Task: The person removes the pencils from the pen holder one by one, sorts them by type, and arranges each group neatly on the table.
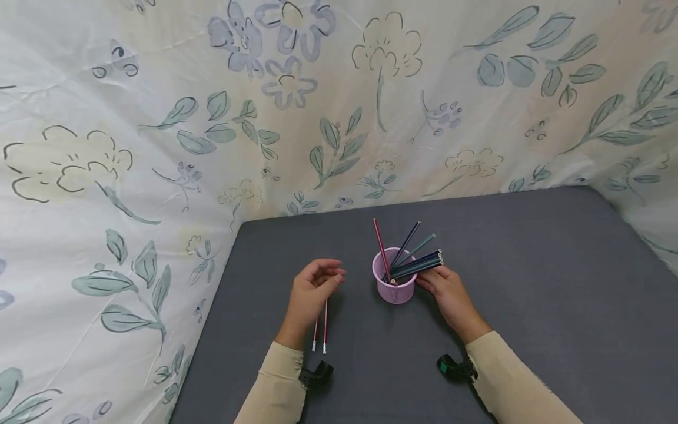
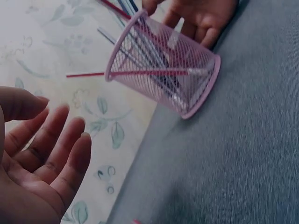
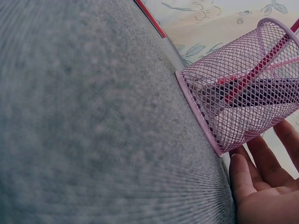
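A pink mesh pencil cup (image 1: 396, 294) stands upright on the grey table. It holds a red pencil (image 1: 378, 238), a dark blue pencil (image 1: 409, 238), a teal pencil (image 1: 424, 242) and a bundle of dark pencils (image 1: 421, 265) leaning right. My right hand (image 1: 450, 297) rests its fingertips at the cup's right side, below the bundle; its fingers (image 3: 264, 163) look loosely extended along the mesh. Left of the cup, my left hand (image 1: 312, 294) hovers with nothing in its loosely bent fingers (image 2: 70, 144). Two red pencils (image 1: 325, 324) lie on the table, partly hidden under that hand.
Floral cloth (image 1: 339, 118) hangs behind the grey tabletop (image 1: 529, 282) and along its left side. Each wrist bears a black device, such as the left wrist's camera mount (image 1: 318, 375).
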Demonstrator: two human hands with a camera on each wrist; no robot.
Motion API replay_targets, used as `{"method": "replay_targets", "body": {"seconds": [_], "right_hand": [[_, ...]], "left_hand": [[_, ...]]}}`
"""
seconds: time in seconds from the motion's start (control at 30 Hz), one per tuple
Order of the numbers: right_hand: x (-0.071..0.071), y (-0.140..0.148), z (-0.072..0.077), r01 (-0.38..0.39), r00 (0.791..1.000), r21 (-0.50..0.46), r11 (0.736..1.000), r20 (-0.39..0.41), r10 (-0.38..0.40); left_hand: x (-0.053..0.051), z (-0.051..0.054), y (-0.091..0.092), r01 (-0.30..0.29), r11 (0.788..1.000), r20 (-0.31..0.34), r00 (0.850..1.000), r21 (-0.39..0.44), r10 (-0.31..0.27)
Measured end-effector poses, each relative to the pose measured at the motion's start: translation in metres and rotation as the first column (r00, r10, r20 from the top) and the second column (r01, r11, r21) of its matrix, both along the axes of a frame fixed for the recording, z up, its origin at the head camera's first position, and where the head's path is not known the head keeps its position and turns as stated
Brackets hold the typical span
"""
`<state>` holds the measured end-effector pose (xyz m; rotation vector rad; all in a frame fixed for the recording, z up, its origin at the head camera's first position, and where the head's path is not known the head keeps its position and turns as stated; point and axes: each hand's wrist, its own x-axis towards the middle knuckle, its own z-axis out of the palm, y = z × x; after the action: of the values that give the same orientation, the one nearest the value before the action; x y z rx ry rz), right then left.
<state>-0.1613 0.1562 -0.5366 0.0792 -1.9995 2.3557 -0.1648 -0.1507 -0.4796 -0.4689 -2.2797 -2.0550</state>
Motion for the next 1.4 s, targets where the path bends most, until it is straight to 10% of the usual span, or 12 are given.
{"method": "replay_targets", "body": {"seconds": [1.03,1.4], "right_hand": [[0.001,0.006,0.003,-0.018,1.0,0.006,1.0,0.015,0.018],[-0.001,0.011,0.0,-0.029,0.999,0.02,0.999,0.021,0.028]], "left_hand": [[0.014,0.016,0.069,0.217,0.976,-0.156,0.965,0.03,-0.21],[0.017,0.016,0.081,0.215,0.975,-0.12,0.968,-0.051,-0.22]]}}
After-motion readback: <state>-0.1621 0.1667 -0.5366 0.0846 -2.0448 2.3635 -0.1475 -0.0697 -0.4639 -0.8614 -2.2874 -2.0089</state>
